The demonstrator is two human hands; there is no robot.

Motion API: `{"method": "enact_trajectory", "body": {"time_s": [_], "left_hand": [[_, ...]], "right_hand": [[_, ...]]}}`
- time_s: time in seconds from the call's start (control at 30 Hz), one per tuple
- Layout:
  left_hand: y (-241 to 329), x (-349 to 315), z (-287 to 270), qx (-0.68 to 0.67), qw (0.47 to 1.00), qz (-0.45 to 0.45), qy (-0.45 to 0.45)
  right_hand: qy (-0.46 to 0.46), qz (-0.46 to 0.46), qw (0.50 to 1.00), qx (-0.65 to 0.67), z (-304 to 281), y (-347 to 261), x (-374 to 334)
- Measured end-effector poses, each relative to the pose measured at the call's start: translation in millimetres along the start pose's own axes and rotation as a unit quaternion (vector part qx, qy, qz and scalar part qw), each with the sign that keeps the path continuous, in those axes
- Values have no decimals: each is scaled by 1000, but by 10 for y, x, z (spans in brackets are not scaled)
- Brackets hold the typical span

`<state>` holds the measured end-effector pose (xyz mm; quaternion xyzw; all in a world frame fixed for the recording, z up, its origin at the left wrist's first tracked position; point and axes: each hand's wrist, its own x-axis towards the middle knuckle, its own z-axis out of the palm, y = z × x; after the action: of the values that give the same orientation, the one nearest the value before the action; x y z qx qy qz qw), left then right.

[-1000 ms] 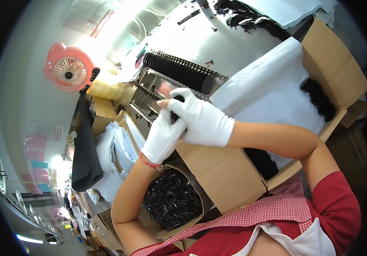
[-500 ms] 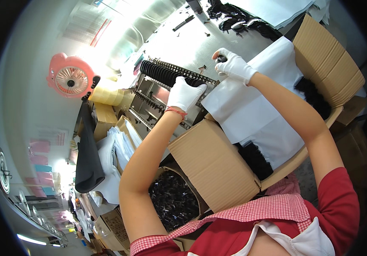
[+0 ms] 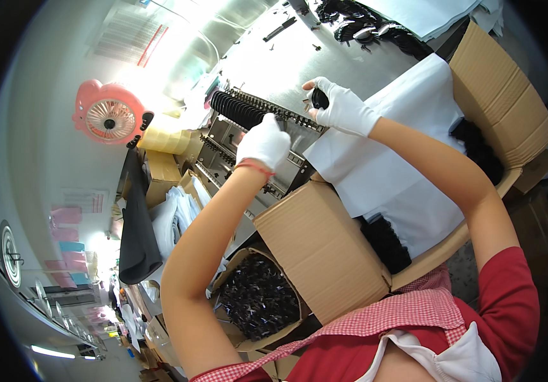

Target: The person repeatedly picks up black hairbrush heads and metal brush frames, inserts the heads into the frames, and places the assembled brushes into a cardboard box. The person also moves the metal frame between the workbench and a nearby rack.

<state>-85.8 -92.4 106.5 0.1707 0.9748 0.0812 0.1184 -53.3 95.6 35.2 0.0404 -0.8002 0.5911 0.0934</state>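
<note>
The toothed rack [image 3: 262,113] is roughly half filled with black pieces at its left end; the gloved right hand [image 3: 341,109] pinches one small black piece [image 3: 319,98] at its bare right end; the gloved left hand [image 3: 263,142] rests curled against the rack, grip hidden; a box of black pieces [image 3: 258,298] waits below.
</note>
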Motion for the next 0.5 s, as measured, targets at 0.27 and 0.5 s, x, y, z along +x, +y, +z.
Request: {"method": "enact_trajectory", "body": {"time_s": [0.27, 0.5], "left_hand": [[-63, -639, -185, -464, 878, -57, -106], [-240, -1089, 61, -590, 802, 39, -85]], "right_hand": [[-71, -123, 990, -8, 332, -604, -478], [-157, -253, 949, -103, 399, -874, -687]]}}
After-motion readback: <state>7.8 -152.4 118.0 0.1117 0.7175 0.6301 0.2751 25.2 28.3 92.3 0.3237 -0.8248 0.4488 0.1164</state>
